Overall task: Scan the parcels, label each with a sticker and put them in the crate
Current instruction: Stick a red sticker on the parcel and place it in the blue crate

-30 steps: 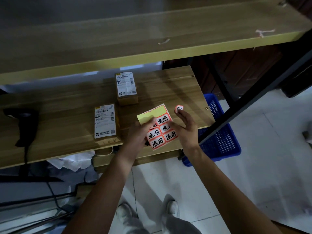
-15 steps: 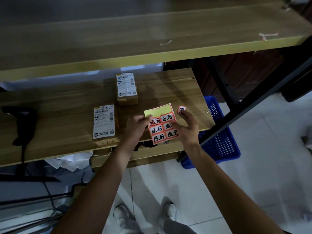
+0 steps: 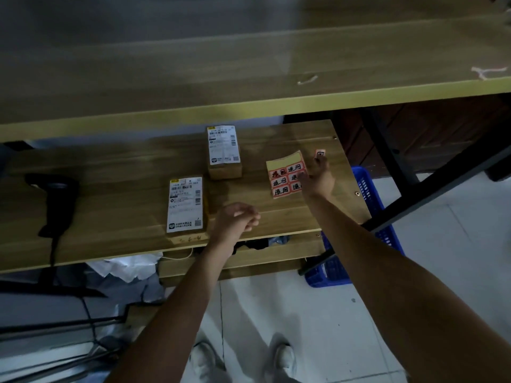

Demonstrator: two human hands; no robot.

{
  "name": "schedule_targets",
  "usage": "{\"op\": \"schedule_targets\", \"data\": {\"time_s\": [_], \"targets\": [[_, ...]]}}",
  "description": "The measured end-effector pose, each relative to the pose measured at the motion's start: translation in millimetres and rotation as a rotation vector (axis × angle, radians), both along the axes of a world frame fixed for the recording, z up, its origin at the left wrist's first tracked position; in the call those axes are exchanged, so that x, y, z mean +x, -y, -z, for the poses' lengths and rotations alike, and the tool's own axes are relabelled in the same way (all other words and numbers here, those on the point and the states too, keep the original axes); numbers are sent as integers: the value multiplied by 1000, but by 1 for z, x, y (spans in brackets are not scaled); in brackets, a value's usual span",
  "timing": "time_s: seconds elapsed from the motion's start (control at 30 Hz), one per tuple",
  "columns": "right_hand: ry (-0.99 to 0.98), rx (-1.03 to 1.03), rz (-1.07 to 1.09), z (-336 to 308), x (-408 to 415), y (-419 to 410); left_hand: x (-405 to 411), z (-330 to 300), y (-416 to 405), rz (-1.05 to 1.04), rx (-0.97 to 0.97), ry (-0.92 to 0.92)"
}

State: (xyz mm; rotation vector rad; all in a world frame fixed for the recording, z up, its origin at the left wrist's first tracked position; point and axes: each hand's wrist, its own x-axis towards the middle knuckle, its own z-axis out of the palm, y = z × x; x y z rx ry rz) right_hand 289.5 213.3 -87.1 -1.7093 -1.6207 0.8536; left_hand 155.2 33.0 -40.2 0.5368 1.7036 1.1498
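Two parcels (image 3: 185,205) (image 3: 223,152), one sticker sheet (image 3: 284,176); right hand (image 3: 318,178) fingers pinch one sticker (image 3: 320,154), left hand (image 3: 235,221) loosely curled, empty.

Bare forearms, no sleeves; light trousers (image 3: 279,378), white shoes (image 3: 284,357).

Orange-red stickers (image 3: 286,179), blue crate (image 3: 367,189), black scanner (image 3: 56,200), white-labelled brown parcels (image 3: 185,205).

Right hand (image 3: 318,181) holds a sticker (image 3: 320,154) over the sheet (image 3: 284,176); left hand (image 3: 235,221) empty.
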Motion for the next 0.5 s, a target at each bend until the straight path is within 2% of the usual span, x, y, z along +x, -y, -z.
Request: {"op": "schedule_targets", "data": {"time_s": [0.5], "targets": [[302,114,-7,15,7,0,3,-10,19,47,46,-6]]}}
